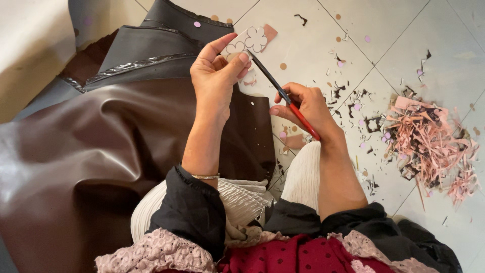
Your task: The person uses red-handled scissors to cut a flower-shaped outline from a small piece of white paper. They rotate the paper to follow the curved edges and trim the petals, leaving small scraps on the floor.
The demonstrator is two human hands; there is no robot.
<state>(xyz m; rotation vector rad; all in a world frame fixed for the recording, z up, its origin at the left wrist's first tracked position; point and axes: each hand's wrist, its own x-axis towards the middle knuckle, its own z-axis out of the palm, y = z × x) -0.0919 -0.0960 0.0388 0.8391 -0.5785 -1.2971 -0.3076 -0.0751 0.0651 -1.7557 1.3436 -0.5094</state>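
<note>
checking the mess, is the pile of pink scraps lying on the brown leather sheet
No, the pile of pink scraps lies on the tiled floor, apart from the brown leather sheet.

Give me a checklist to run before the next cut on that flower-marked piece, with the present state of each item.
1. Left hand grips the flower-marked piece: ok, thumb and fingers pinch its lower edge.
2. Right hand controls the red-handled cutting tool: ok, held like a pen.
3. Tool tip on the piece: ok, its dark end meets the piece beside the left thumb.
4. Left fingers clear of the tip: not ok, the thumb lies right beside it.
5. Tip on the drawn flower outline: cannot tell, too small to see.
6. Brown leather sheet out of the way: ok, it lies over the lap, below the hands.
</note>
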